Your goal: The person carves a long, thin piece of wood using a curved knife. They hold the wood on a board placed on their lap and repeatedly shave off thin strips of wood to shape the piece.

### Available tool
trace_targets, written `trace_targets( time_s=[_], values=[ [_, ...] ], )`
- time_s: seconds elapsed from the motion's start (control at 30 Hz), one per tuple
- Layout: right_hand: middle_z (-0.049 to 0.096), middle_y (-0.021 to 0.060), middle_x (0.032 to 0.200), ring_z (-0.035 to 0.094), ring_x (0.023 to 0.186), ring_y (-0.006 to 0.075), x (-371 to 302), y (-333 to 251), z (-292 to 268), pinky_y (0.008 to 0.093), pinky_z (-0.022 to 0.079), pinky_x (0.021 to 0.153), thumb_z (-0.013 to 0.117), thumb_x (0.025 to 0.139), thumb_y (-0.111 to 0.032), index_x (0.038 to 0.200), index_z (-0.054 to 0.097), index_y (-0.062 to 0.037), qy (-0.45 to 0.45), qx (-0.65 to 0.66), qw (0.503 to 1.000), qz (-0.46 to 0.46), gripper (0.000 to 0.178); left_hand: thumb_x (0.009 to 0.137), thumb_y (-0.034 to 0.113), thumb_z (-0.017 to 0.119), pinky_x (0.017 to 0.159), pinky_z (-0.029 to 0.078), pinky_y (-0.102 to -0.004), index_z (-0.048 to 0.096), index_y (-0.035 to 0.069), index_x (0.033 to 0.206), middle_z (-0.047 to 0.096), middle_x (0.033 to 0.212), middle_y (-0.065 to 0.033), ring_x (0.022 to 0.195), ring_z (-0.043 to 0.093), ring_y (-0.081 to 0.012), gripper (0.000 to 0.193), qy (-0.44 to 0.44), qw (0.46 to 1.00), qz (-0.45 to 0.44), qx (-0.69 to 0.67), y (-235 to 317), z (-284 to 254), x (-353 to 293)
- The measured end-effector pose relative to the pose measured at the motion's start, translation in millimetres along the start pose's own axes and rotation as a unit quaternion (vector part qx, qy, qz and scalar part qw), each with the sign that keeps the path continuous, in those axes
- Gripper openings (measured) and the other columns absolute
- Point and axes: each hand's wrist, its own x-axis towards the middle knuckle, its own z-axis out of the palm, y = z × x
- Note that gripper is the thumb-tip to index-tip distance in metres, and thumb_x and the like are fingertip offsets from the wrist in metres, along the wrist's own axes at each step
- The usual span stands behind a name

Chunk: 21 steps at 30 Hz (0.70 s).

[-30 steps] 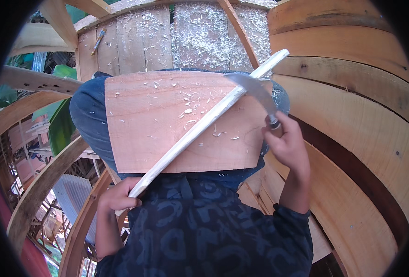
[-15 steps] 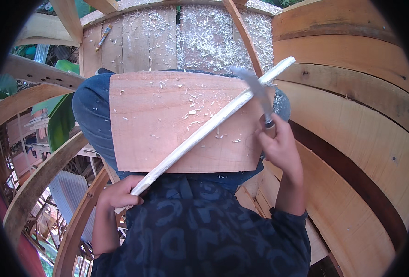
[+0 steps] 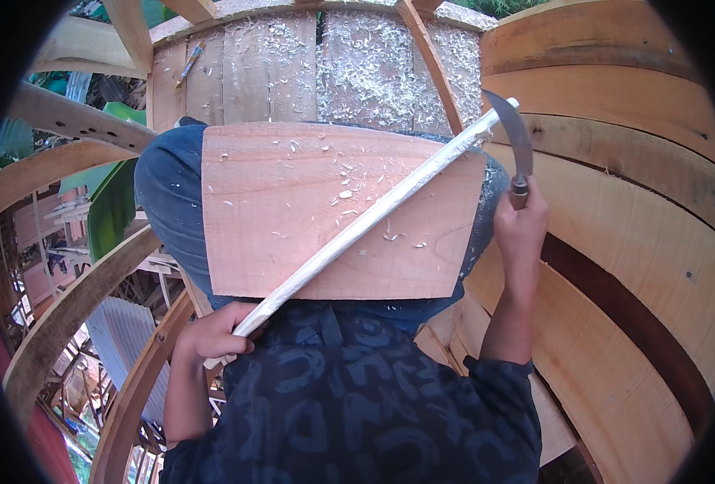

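Observation:
My left hand (image 3: 216,331) is closed round the near end of a pale, peeled wooden stick (image 3: 357,227). The stick slants up to the right across a flat wooden board (image 3: 293,185) that lies over my thighs. In my right hand (image 3: 522,222) is the short wooden handle of a curved-bladed sickle knife (image 3: 516,133). Its blade is at the stick's far end, past the board's upper right corner; whether it touches the wood I cannot tell. Small curled shavings (image 3: 345,194) are scattered on the board.
Many wood shavings (image 3: 374,73) cover the plank floor ahead. A thin wooden strip (image 3: 430,64) slants across there. A small marker-like tube (image 3: 190,63) lies at the far left. Curved planks (image 3: 616,194) rise on the right; wooden ribs (image 3: 75,298) stand on the left with gaps between them.
My right hand has swung outward to the right with the knife. The blade has gone from the stick's upper part to its far tip. My left hand keeps its grip.

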Motion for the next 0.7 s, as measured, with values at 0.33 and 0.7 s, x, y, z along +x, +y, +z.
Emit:
trace_targets(
  time_s=[0.33,0.7],
  values=[
    [0.055,0.0036,0.073,0.049,0.068,0.0106,6,-17,-18,0.0268,0.043,0.064,0.062,0.077,-0.002,0.093,0.056,0.0008,-0.231,0.064,0.967,0.088,0.017,0.061,0.007,0.061,0.048,0.039,-0.0238,0.046,0.005,0.081,0.042,0.068,0.0023,0.058,0.043,-0.0065,0.025,-0.017,0.999,-0.027,-0.042,-2,-2,-4],
    [0.053,0.0022,0.067,0.047,0.046,0.0079,-3,-1,5,0.0238,0.037,0.041,0.058,0.080,-0.004,0.098,0.052,-0.0023,-0.247,0.080,0.955,-0.143,0.019,0.062,0.007,0.061,0.049,0.038,-0.0244,0.048,0.003,0.083,0.043,0.068,0.0024,0.058,0.044,-0.0064,0.025,-0.009,1.000,-0.008,-0.008,3,2,-2]
  ],
)
